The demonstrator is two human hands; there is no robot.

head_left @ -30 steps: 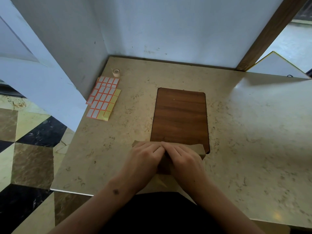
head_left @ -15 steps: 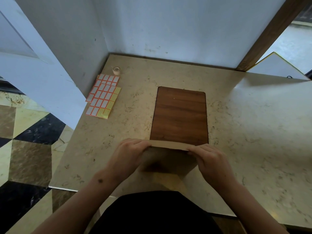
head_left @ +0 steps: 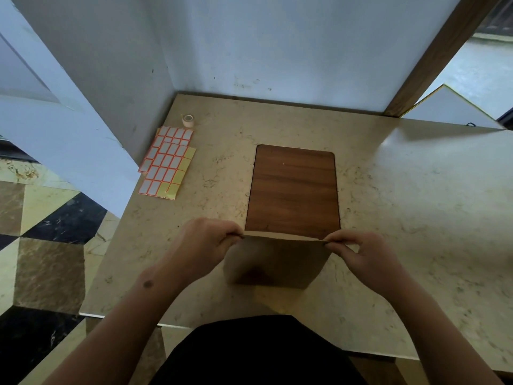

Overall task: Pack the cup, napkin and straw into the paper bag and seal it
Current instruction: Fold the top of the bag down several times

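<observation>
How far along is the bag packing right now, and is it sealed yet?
Looks done: no cup, napkin or straw shows on the table, so they may already be inside the paper bag, though that can't be confirmed. In hand: the left hand and right hand pinch the bag's top edge at its two corners. Left: sealing; the sticker sheets and tape roll lie untouched.

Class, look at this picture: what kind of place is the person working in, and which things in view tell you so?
Probably a small packing or service counter indoors, perhaps in a shop or café. Clues: a marble-look countertop set into a wall corner, sheets of label stickers beside a small tape roll, and a paper bag held by both hands.
</observation>
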